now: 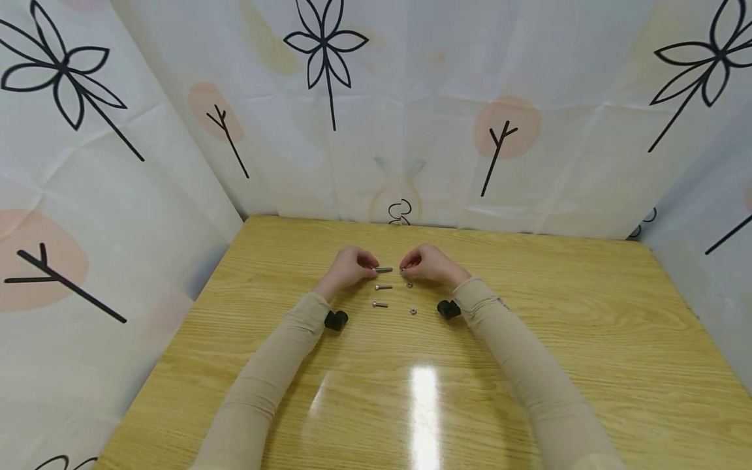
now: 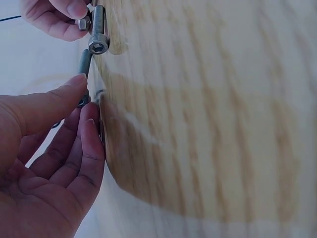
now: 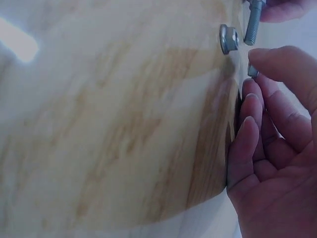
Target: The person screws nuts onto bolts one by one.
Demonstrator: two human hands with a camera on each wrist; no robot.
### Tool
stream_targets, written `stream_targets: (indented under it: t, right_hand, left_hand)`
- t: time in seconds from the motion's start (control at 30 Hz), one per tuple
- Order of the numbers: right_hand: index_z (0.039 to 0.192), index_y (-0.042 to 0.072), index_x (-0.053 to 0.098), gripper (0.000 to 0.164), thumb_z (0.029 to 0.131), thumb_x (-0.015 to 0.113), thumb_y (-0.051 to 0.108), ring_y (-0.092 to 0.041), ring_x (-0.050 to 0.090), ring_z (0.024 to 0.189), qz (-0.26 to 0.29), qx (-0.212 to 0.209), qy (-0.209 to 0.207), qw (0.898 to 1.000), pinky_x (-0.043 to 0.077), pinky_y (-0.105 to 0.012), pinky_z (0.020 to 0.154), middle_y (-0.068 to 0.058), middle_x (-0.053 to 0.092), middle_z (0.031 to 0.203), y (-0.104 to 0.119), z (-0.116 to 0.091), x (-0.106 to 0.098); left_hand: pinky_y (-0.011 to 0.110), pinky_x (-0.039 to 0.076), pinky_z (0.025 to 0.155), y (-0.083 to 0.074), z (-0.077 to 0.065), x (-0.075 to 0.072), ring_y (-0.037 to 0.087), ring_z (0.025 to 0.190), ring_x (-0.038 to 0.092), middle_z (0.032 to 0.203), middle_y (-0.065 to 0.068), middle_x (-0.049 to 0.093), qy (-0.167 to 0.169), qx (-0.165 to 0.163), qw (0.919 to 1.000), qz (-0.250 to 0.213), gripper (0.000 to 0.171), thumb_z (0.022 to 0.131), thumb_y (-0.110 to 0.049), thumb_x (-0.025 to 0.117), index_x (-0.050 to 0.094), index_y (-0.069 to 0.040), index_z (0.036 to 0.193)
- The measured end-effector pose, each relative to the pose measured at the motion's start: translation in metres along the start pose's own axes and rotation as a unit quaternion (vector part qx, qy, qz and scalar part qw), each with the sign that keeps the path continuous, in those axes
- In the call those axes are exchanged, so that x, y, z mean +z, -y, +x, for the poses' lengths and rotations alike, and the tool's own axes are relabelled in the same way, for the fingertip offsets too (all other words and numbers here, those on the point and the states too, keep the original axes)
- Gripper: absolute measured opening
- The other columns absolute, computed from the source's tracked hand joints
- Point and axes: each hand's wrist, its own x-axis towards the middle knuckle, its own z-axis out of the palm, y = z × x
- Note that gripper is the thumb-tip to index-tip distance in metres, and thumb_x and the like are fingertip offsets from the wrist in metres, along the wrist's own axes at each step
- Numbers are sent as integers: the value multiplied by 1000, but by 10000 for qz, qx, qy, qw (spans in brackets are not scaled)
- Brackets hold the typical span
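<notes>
Near the back of the wooden table, my left hand [image 1: 350, 266] pinches a bolt [image 1: 384, 269] by its head end, the threaded shank pointing right. Across a small gap, my right hand [image 1: 431, 264] holds a nut [image 3: 252, 70] between thumb and fingertips. Both hands are low over the tabletop, and the bolt's tip faces the nut without meeting it. Below the held bolt lie a second bolt [image 1: 384, 287] and a third bolt [image 1: 380, 305]. A flange nut [image 1: 409, 285] sits just under the right hand, with another nut [image 1: 414, 312] closer to the front.
The wood-grain table [image 1: 364, 405] reflects a bright light streak toward its front. Printed white cloth [image 1: 435, 130] hangs behind the table and at both sides. Black wrist cameras are worn at the left wrist [image 1: 336, 320] and right wrist [image 1: 449, 309].
</notes>
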Motion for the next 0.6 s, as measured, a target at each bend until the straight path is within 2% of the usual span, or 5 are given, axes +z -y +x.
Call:
stream_targets:
  t: [0.13,0.37,0.47,0.6]
  right_hand:
    - [98,5,74,13,87,72,12,-16,60,92,177,-80,19,9998,50,-30,84,-3,70,96,-7,1,-4]
    - [110,5,71,26,91,69,22,-22,60,94,821,72,-147,9965,53,-34,80,-5,68,105,-10,-5,-13]
    - [118,-1,65,35,93,66,22,-28,60,100,1349,88,-224,9906,52,-40,86,-13,65,113,-6,-12,-17]
    - [123,-9,57,39,95,63,17,-33,55,110,2183,-79,-317,9753,45,-46,100,-26,57,124,-1,-23,-22]
  left_hand:
    - [26,53,74,-1,0,0,16,80,62,87,5,69,-68,35,10000,25,14,79,-4,79,73,-2,92]
    - [29,54,79,-7,-1,-2,18,84,63,93,6,70,-164,-77,9998,-113,14,84,-8,75,74,-3,97]
    - [29,56,78,-12,-2,-3,18,84,65,95,6,70,-149,-160,9987,-457,17,86,-11,74,74,-4,101]
    - [37,58,80,-21,-6,-5,23,87,66,97,9,70,-96,-122,9929,-1175,21,87,-10,73,72,-1,106]
